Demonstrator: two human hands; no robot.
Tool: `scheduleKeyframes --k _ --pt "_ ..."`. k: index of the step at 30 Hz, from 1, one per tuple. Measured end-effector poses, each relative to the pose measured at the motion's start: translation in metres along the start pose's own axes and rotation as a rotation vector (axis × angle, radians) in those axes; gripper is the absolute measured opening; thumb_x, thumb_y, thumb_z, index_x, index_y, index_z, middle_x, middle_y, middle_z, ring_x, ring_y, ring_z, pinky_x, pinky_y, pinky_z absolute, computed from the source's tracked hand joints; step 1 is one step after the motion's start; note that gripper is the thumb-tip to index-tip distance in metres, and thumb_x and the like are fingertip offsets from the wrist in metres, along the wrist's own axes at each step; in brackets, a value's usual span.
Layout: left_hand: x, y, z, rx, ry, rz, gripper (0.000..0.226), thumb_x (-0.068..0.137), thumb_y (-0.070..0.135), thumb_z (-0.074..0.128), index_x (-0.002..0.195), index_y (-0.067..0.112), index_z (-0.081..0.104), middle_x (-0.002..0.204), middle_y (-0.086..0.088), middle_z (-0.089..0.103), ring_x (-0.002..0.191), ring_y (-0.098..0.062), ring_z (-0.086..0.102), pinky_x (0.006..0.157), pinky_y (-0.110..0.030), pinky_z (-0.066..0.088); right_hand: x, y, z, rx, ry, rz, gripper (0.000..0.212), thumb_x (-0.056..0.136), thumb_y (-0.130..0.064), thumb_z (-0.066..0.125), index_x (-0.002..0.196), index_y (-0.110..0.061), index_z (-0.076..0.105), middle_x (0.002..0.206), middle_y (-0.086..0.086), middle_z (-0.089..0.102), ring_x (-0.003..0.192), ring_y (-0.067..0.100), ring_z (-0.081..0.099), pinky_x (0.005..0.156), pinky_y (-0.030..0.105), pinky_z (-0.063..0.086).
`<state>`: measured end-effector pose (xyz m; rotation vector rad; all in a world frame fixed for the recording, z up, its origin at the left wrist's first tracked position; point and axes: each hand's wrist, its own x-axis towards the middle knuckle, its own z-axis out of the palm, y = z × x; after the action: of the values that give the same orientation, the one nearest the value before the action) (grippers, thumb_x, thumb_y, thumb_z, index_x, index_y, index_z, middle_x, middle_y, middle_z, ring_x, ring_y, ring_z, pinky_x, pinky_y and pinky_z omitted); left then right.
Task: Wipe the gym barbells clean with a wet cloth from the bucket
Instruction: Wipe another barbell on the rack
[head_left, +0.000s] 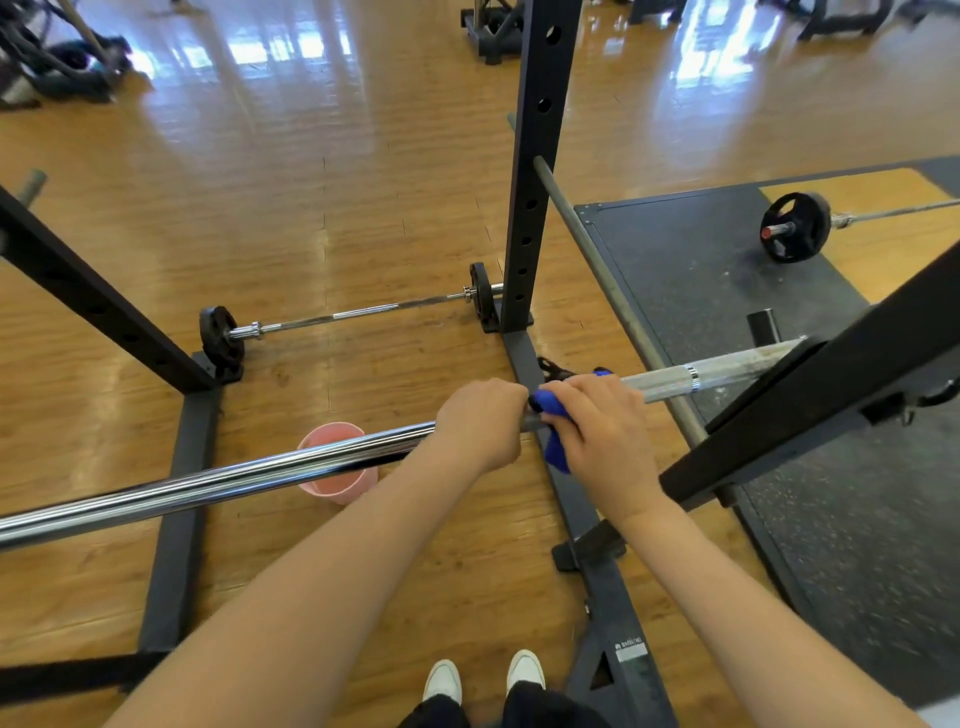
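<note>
Our right hand (597, 431) gripped the blue cloth (553, 415) around the barbell (208, 483), which ran left-right under our gripping left hand (480, 421).

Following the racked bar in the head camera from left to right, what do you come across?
Bare chrome barbell → pink bucket behind it → left hand → blue cloth → right hand → knurled sleeve → black rack arm.

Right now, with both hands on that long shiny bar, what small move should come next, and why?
Probably slide the right hand, which grips the blue cloth around the chrome steel barbell, rightward toward the knurled sleeve. The left hand grips the bar beside it, steadying it.
</note>
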<state>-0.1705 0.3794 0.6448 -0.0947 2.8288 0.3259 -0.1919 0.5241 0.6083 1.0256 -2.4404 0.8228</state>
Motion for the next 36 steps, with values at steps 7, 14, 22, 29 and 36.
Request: scheduleKeyframes --k 7,14,22,29,36 --pt "-0.004 0.001 0.005 0.148 0.107 0.035 0.039 0.087 0.014 0.056 0.125 0.011 0.048 0.126 -0.007 0.052 0.124 -0.025 0.043 0.111 -0.039 0.026 0.009 0.023 -0.020 0.023 -0.033 0.113 0.033 0.086 -0.029 0.046 0.102 -0.008 0.065 0.092 0.005 0.063 0.085 0.020 0.054 0.074 0.043 0.048" --pt "-0.012 0.011 0.020 0.363 0.285 -0.005 0.062 0.101 0.023 0.036 0.149 0.000 0.004 0.155 -0.021 0.015 0.145 -0.033 0.011 0.117 -0.045 0.001 0.005 0.019 -0.001 0.032 -0.149 0.024 0.035 0.085 -0.036 0.049 0.107 -0.014 0.066 0.118 0.002 0.063 0.115 0.016 0.050 0.106 0.033 0.023" --pt "0.001 0.006 0.011 0.184 0.144 0.101 0.070 0.091 0.002 0.050 0.150 0.007 0.013 0.157 -0.014 0.013 0.146 -0.025 0.008 0.118 -0.036 0.005 0.002 0.035 -0.024 0.053 0.124 0.123 0.029 0.089 -0.021 0.052 0.110 -0.004 0.063 0.091 0.008 0.064 0.085 0.018 0.054 0.081 0.024 0.037" --pt "0.007 0.001 0.007 0.147 0.083 0.142 0.070 0.092 0.010 0.050 0.150 0.007 0.011 0.158 -0.014 0.009 0.146 -0.024 0.003 0.118 -0.035 0.004 0.000 0.009 0.003 -0.204 -0.087 -0.024 0.042 0.084 -0.028 0.044 0.119 -0.010 0.060 0.116 0.007 0.048 0.098 0.021 0.044 0.078 0.033 0.034" --pt "0.005 0.001 0.010 0.191 0.110 0.144 0.070 0.092 0.007 0.046 0.150 0.005 0.007 0.158 -0.015 0.007 0.146 -0.025 0.002 0.118 -0.036 0.002 0.003 0.033 -0.016 -0.082 0.064 0.125 0.033 0.087 -0.016 0.049 0.108 0.003 0.067 0.095 0.013 0.060 0.088 0.021 0.049 0.077 0.035 0.048"
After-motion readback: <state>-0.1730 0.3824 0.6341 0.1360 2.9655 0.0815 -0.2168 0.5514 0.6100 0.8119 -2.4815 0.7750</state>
